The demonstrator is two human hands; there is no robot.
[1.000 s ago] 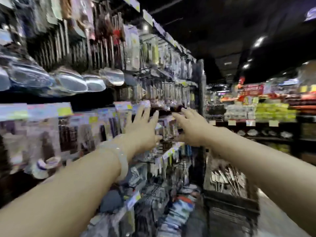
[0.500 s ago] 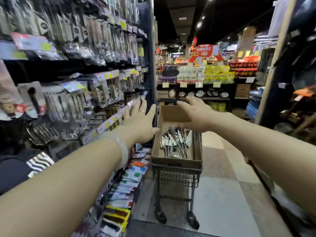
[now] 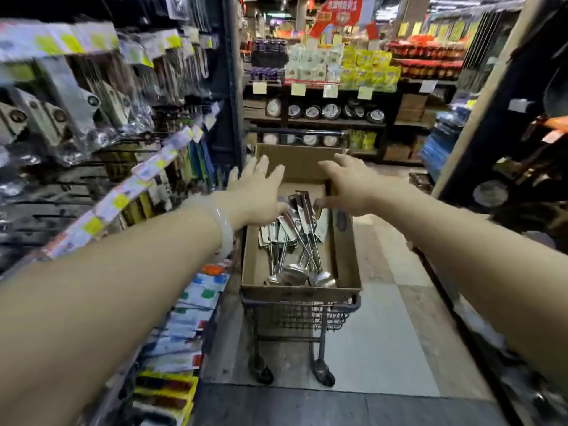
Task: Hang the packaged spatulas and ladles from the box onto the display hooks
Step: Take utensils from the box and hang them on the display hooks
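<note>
Head view looks down an aisle at a wire cart (image 3: 299, 315) with an open cardboard box (image 3: 347, 256) set across its top, so the stock sits at reaching height beside the rack. Both arms stretch toward it.

Inside the box lie the ladles (image 3: 295, 241), a loose bundle with steel bowls toward the near wall and packaged handles pointing away, fanned toward the far end. Whether any spatulas are mixed in I cannot tell; only round bowls show plainly. The far flap stands upright, which leaves the top open for reaching in.

The left hand (image 3: 256, 192) hangs above the box's far left corner, fingers straight and spread, gripping nothing; a pale bangle (image 3: 222, 226) sits on that wrist. The right hand (image 3: 347, 187) hovers over the handle ends, fingers loosely bent downward with nothing between them, the fingertips just above the packaged handles. That pose suits a pick by the card ends, which are presumably where the hanging holes are.

On the left, the rack (image 3: 101, 124) carries rows of hooks already crowded with bagged utensils under yellow price tags, blurred here. The step in hand appears to be fetching the next piece from the box; several remain, so the job looks well short of done. Tangled handles may drag a neighbour up with the one chosen.
</note>
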